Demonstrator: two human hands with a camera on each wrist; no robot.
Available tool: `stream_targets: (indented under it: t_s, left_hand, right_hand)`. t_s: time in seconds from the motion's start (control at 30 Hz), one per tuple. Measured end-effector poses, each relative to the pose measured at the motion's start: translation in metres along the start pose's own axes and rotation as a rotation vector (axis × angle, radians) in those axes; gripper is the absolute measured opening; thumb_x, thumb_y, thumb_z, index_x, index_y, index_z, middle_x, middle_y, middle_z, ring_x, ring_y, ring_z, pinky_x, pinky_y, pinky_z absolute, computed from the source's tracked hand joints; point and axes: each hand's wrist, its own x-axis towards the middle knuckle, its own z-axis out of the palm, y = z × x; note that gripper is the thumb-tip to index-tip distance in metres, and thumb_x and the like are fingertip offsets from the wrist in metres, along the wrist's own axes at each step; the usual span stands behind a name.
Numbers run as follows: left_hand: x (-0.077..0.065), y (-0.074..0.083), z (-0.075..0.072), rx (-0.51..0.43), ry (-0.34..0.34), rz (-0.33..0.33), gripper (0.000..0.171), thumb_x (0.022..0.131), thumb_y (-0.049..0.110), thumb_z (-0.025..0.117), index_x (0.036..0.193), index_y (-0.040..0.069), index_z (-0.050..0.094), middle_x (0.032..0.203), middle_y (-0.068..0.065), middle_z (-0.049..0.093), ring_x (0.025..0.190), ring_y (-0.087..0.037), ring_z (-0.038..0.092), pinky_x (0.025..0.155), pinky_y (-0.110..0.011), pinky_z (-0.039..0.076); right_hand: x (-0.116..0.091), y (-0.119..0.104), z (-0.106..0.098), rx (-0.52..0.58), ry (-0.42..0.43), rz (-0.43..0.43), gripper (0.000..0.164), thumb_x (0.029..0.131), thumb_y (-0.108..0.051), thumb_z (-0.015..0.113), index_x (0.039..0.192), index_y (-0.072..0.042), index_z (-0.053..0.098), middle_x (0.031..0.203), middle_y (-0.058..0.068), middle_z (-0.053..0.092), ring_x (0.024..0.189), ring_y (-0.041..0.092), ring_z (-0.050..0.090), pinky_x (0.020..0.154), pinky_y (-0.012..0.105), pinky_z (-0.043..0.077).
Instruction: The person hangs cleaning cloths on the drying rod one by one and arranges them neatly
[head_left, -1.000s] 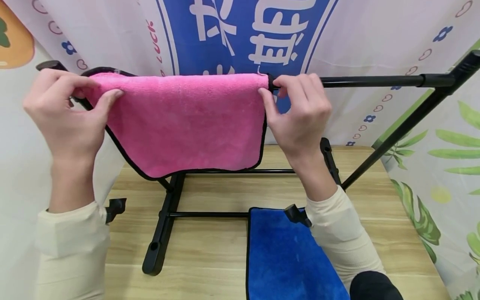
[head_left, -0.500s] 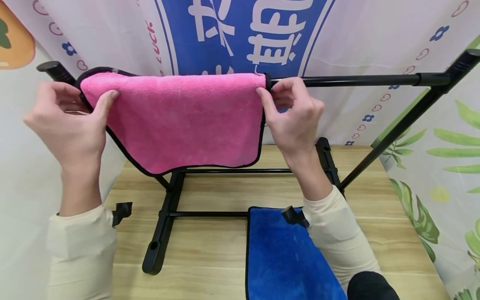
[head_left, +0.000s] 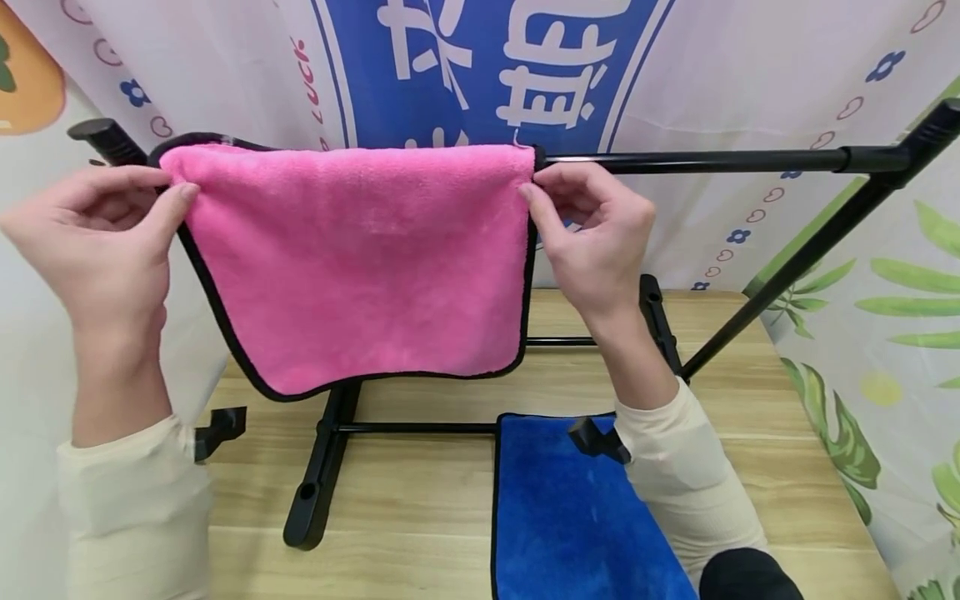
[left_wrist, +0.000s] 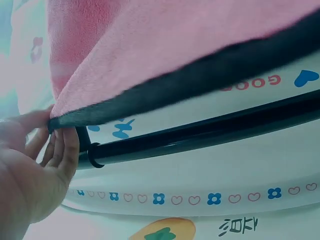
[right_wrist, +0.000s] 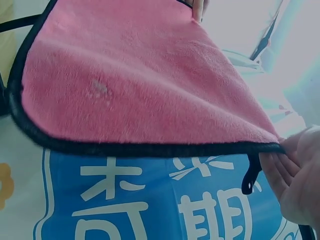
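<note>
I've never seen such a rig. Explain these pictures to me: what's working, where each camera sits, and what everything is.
No machine here: a person works with two bare hands. One camera, worn on the head, looks forward and down; each wrist wears another, looking at that hand's work. In the head view, the left hand and right hand pinch a soft pink cloth with black edging near its two upper ends. It hides part of the top bar of a black tubular rack, which stands on a pale wood-grain surface. A blue plush cloth with black edging lies on that surface too, partly hidden by the cream right sleeve.
</note>
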Motion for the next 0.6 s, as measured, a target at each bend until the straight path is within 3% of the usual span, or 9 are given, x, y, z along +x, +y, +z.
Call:
stream_targets:
  t_s: [0.13,0.3,0.43,0.6]
  left_hand:
    - [-0.0027,0.0003,-0.0004,-0.101,-0.066,-0.012,0.024,0.067,-0.025,0.070,0.091,-0.026,0.070,0.085,-0.020,0.065,0.066,-0.021,0.058,0.063,-0.020,0.053]
    - [-0.0035,0.0009,-0.0024,-0.133,-0.115,0.003,0.031,0.070,-0.028,0.060,0.101,-0.027,0.067,0.094,-0.020,0.061,0.074,-0.023,0.057,0.064,-0.020,0.051]
    - [-0.0001,0.0001,-0.0010,-0.144,-0.084,0.015,0.031,0.073,-0.028,0.063,0.103,-0.026,0.066,0.089,-0.019,0.064,0.076,-0.025,0.059,0.065,-0.022,0.053]
    - [0.0041,-0.0004,0.0016,-0.120,-0.001,0.007,0.028,0.073,-0.025,0.072,0.100,-0.019,0.068,0.090,-0.020,0.064,0.077,-0.026,0.060,0.069,-0.024,0.056]
  right_hand:
    - [-0.0038,0.0017,-0.0024,0.073,-0.041,-0.018,0.018,0.086,0.007,0.076,0.102,0.015,0.072,0.094,0.023,0.072,0.079,0.014,0.069,0.076,0.029,0.062]
    - [-0.0059,0.0001,-0.0004,0.097,-0.012,-0.031,0.018,0.087,0.010,0.074,0.104,0.014,0.071,0.098,0.022,0.071,0.084,0.019,0.066,0.073,0.027,0.061]
    - [-0.0053,-0.0026,0.0015,0.074,0.033,-0.013,0.019,0.088,0.008,0.076,0.103,0.015,0.066,0.098,0.020,0.070,0.084,0.021,0.068,0.075,0.028,0.062]
    - [-0.0038,-0.0034,0.0034,0.005,0.124,-0.090,0.014,0.087,0.004,0.079,0.091,0.014,0.070,0.092,0.019,0.070,0.081,0.020,0.070,0.070,0.026,0.062]
